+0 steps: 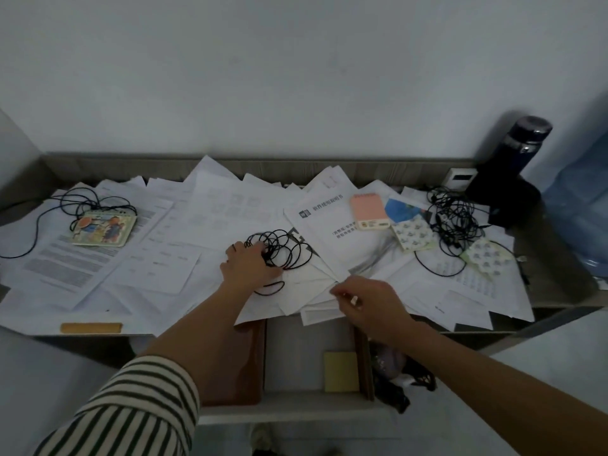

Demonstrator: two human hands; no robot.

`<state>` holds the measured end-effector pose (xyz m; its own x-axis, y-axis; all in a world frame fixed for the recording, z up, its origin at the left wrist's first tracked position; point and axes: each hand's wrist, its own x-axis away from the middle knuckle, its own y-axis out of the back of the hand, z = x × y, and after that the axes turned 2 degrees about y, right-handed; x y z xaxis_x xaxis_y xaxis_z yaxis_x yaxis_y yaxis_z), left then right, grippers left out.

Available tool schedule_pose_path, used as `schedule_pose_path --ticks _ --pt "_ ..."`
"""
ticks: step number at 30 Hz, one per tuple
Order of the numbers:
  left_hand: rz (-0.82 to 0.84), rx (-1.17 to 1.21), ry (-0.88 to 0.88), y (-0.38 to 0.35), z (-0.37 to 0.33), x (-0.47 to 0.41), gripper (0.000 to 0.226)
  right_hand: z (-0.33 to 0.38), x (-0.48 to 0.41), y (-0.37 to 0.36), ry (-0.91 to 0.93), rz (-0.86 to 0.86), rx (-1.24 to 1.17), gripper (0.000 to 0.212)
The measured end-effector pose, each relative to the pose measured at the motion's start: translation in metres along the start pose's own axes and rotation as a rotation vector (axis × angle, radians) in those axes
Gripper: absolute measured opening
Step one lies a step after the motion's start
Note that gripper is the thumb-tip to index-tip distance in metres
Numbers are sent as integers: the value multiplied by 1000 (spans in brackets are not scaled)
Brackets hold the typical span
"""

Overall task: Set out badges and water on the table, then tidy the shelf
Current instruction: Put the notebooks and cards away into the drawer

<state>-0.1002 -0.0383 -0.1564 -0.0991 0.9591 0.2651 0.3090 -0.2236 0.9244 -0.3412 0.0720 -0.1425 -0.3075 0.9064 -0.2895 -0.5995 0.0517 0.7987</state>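
The shelf top (559, 258) is covered with loose white papers (184, 232). My left hand (250, 264) grips a coil of thin black cord (286, 251) lying on the papers near the middle. Just to its right, my right hand (365, 304) pinches the corner of a sheet in a fanned stack of papers (316, 291) at the front edge. A colourful badge card (103, 230) with a black cord lies at the left. A pink card holder (368, 210) rests on a printed booklet at the right.
A tangle of black cables (455, 222) and patterned packets (414, 236) lie at the right. A dark flask (516, 153) stands in the back right corner beside a blue water jug (582, 205). Below the top, a yellow sticky pad (341, 371) sits on a lower shelf.
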Motion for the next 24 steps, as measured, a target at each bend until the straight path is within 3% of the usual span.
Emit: schedule_pose_path --ticks 5,8,12,14,19,24 --pt "4 333 -207 -5 1 34 26 -50 -20 21 -291 -97 -1 13" --pt "98 498 -334 -5 9 80 23 -75 -22 17 -471 -108 -42 13" --pt "472 316 -449 -38 22 128 18 -82 -23 -2 -556 -101 38 14" --pt "514 149 -442 -69 26 137 26 -77 -25 -8 -564 -116 101 15" --pt "308 -73 -309 -114 37 118 43 -76 -26 -6 -523 -76 78 15" --pt "167 31 -345 -121 25 95 66 -81 -22 2 -512 -19 5 13"
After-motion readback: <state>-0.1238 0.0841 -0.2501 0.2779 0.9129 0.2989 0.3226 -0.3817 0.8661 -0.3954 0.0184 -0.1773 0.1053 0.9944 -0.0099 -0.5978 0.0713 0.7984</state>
